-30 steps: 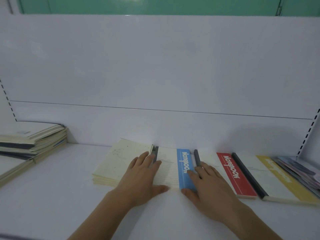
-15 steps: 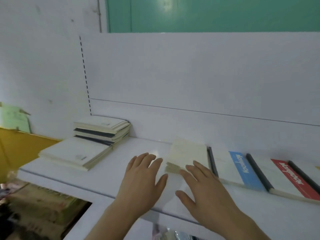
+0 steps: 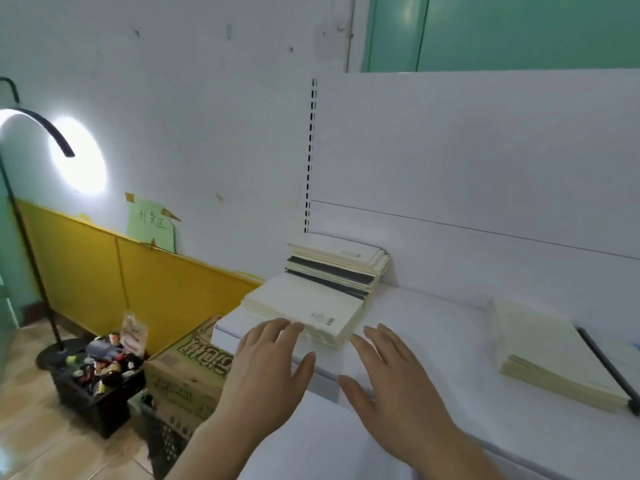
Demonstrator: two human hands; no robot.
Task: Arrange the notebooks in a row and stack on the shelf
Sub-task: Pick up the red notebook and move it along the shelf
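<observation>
at the left end of the shelf (image 3: pixel 433 344), against the back panel, sits a tall stack of notebooks (image 3: pixel 337 268), cream and dark covers mixed. in front of it, reaching the shelf's front left corner, lies a lower cream stack (image 3: pixel 304 306). a third cream pile (image 3: pixel 550 358) lies well apart to the right, a dark-spined notebook (image 3: pixel 602 365) just beside it. both hands are released, fingers straight and spread: the left hand (image 3: pixel 270 368) has its fingertips at the near edge of the lower stack, though contact is hard to tell, and the right hand (image 3: pixel 391 372) hovers just beside that stack's right corner. these stacks look fairly heavy together, and smooth covers could slide and fan out, so taking hold at both side edges with thumbs on top seems wise. on the floor below the shelf's left end stand a printed cardboard box (image 3: pixel 187 372), closed, and a black crate (image 3: pixel 100 386) full of small bottles and packets.
</observation>
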